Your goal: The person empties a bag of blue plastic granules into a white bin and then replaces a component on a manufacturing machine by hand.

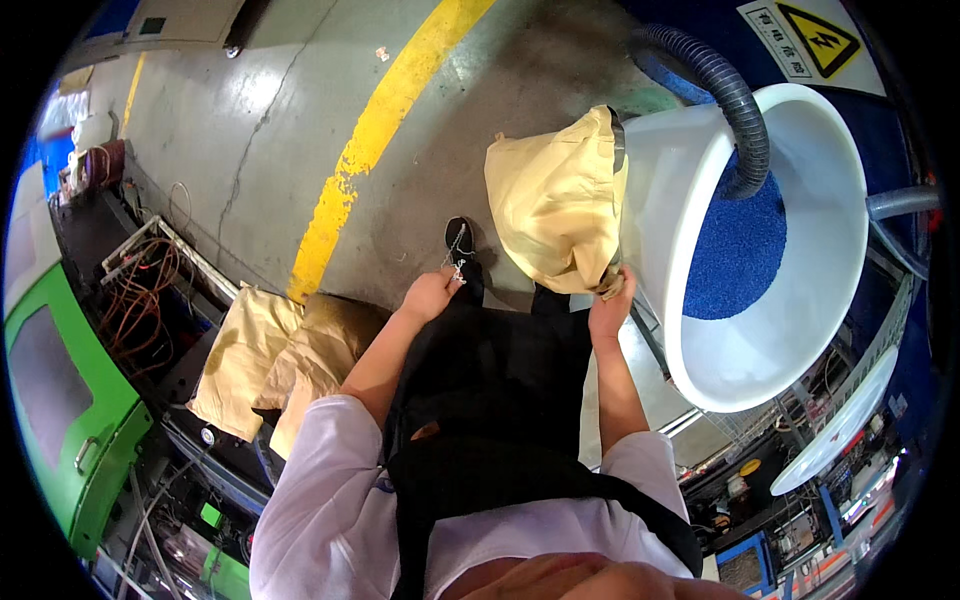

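My right hand (611, 308) is closed on the lower corner of a yellow-brown paper sack (556, 205). The sack stands upright on the floor, creased, against the outside of a big white plastic tub (684, 300). Blue pellets (738, 250) cover the tub's bottom, and a dark ribbed hose (735, 105) dips into them. To the left, in front of my body, my left hand (432, 294) is closed in a pinch on a tangled white string (459, 272). The string hangs over my black shoe, apart from the sack.
Crumpled paper sacks (245, 360) lie at my left, beside a green machine (75, 420) and tangled cables (140, 300). A yellow line (350, 165) crosses the grey floor. A round white lid (835, 425) stands right of the tub, near a warning sign (815, 40).
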Demonstrator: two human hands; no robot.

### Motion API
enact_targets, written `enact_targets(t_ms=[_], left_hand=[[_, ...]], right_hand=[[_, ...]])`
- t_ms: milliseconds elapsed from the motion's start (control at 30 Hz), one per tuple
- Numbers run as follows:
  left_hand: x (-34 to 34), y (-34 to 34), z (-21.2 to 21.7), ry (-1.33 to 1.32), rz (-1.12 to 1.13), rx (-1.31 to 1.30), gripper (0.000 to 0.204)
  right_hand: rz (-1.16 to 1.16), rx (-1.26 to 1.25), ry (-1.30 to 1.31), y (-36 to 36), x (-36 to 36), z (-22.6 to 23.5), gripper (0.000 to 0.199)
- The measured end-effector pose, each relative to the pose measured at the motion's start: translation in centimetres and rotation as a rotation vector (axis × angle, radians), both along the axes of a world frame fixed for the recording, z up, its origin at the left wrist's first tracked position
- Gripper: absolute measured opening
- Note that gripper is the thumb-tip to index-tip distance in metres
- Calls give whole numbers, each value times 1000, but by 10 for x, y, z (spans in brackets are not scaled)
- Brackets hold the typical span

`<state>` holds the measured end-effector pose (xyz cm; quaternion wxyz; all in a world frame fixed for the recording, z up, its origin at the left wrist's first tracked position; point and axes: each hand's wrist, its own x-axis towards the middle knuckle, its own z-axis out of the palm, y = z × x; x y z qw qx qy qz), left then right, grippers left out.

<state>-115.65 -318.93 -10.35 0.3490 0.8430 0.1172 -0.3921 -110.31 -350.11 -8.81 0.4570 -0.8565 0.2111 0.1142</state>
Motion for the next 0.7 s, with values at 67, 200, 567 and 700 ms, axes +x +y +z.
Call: enact_targets(t_ms=[67, 200, 567, 700], left_hand=[[-6, -6, -5, 34, -37, 11, 24], [-9, -10, -7, 56, 33, 20, 25], [-64, -24, -22, 173, 442, -150, 21], [-72, -11, -8, 231, 462, -206, 22]], right_hand=[[124, -291, -128, -14, -3, -18, 47], [145, -148, -234, -22, -11, -39, 55], [-846, 1061, 17, -9, 25, -41, 52], [-961, 975, -54, 4, 26, -25, 49]])
